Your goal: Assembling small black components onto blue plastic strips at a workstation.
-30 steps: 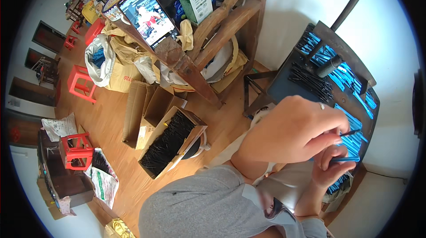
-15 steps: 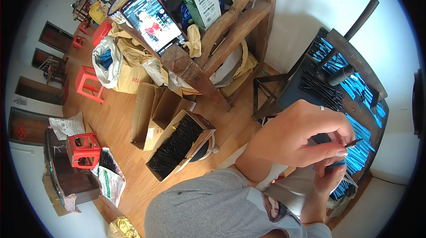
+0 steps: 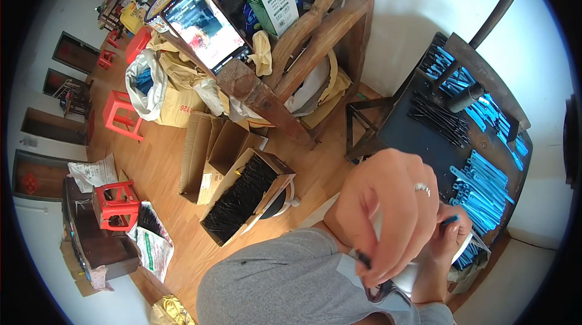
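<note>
My left hand (image 3: 397, 210), with a ring on one finger, is closed in front of my grey clothing. A short dark end of a thin black piece (image 3: 364, 259) shows at its fingertips; the rest is hidden. Beside it, partly covered, my right hand (image 3: 456, 237) is closed with its thumb pressed on a blue plastic piece (image 3: 450, 220), of which only the end shows. Just beyond the right hand, flat blue plastic sticks (image 3: 482, 192) with small holes at their ends lie heaped on the dark worktable (image 3: 406, 125). Thin black sticks (image 3: 438, 120) lie farther back.
A metal fixture with a lever (image 3: 494, 16) stands on the worktable, more blue sticks around it. On the floor, a cardboard box (image 3: 285, 175) holds black strips beside an open carton (image 3: 193, 161). A lit phone (image 3: 203, 28) leans on wooden furniture. Red stools (image 3: 115, 204) stand leftward.
My left hand has drawn left and down from my right hand, carrying the black piece. More of the blue sticks on the worktable now shows. The phone picture has changed.
</note>
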The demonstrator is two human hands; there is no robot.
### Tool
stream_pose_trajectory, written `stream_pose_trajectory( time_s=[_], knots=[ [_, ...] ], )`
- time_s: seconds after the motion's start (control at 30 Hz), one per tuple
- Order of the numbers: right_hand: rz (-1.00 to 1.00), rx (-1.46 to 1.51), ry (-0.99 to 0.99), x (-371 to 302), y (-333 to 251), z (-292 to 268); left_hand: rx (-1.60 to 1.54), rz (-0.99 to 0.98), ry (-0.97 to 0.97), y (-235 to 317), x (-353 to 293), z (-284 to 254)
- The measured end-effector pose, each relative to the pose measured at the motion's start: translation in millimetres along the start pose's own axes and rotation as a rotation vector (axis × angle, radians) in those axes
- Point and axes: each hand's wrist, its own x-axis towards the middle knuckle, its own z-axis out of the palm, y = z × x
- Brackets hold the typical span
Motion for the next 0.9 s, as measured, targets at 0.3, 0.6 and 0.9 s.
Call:
stream_pose_trajectory(
  time_s=[0.3, 0.6, 0.9],
  knots=[
    [0.004, -0.010, -0.020, 4.1, -1.6, 2.7, -0.194, 0.125, 0.279, 0.2, 18.2, 48.8],
    [0.024, -0.010, -0.004, 2.6, 1.3, 1.6, -0.134, -0.018, -0.194, 3.0, 30.3, 20.0],
    [0.022, -0.118, 0.041, 4.9, -3.7, 4.0, -0.088, 0.023, -0.134, 3.2, 29.1, 18.4]
  ],
)
